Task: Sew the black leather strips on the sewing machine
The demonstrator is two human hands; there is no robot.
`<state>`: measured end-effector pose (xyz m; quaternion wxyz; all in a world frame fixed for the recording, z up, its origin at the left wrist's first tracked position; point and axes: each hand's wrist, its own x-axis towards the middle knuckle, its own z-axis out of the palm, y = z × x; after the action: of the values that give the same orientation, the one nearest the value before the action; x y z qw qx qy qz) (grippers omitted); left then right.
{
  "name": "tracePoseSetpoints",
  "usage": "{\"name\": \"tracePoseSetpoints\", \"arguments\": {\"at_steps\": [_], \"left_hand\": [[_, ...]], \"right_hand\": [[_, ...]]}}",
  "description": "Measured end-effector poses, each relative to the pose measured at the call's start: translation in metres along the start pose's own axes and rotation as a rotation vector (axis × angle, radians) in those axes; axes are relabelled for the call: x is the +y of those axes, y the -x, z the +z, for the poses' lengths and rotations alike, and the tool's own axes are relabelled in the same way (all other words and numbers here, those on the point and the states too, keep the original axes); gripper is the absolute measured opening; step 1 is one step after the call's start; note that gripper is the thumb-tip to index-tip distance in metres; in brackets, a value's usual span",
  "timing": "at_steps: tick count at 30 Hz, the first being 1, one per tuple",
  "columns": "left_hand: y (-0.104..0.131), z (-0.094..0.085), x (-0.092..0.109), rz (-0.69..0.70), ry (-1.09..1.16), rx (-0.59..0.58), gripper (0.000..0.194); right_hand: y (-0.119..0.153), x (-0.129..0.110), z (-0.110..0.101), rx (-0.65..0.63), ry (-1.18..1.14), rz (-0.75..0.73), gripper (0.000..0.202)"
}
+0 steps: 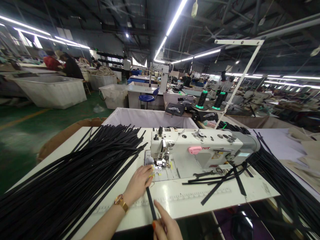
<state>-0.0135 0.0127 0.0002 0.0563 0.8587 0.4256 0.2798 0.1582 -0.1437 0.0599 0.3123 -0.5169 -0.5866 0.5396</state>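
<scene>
A narrow black strap [151,202] runs from the front edge of the table up toward the needle area of a white sewing machine [185,143]. My left hand [140,180], with a gold watch at the wrist, is closed over the far end of this strap, fingertips close to the presser foot [162,163]. Its fingers hide the strap's end. Lower down, my right hand [167,224] pinches the near part of the strap, thumb beneath and index finger stretched along its right side. A big pile of black straps [82,166] lies left of my left hand.
Several loose straps [212,190] and a wrench [203,174] lie under the machine's right side. Another strap bundle [282,176] hangs over the right end. A printed ruler [200,196] crosses the tabletop. Behind stand a lined bin [140,116] and two thread cones [202,100].
</scene>
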Motion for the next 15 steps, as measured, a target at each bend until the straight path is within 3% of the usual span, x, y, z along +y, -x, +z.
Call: {"name": "tracePoseSetpoints", "arguments": {"at_steps": [4,8,11,15], "left_hand": [[0.000,-0.004,-0.001,-0.100,0.056,0.060,0.028],[0.000,-0.006,0.001,-0.079,0.041,0.051,0.031],[-0.001,-0.006,0.003,-0.025,-0.008,0.023,0.034],[-0.001,-0.007,0.007,0.043,-0.064,-0.037,0.036]], "right_hand": [[-0.046,0.003,-0.009,0.170,-0.086,-0.056,0.055],[-0.080,0.004,-0.013,0.207,-0.176,-0.076,0.053],[-0.094,0.007,-0.015,0.230,-0.181,-0.046,0.050],[-0.102,0.005,-0.019,0.227,-0.174,-0.012,0.030]]}}
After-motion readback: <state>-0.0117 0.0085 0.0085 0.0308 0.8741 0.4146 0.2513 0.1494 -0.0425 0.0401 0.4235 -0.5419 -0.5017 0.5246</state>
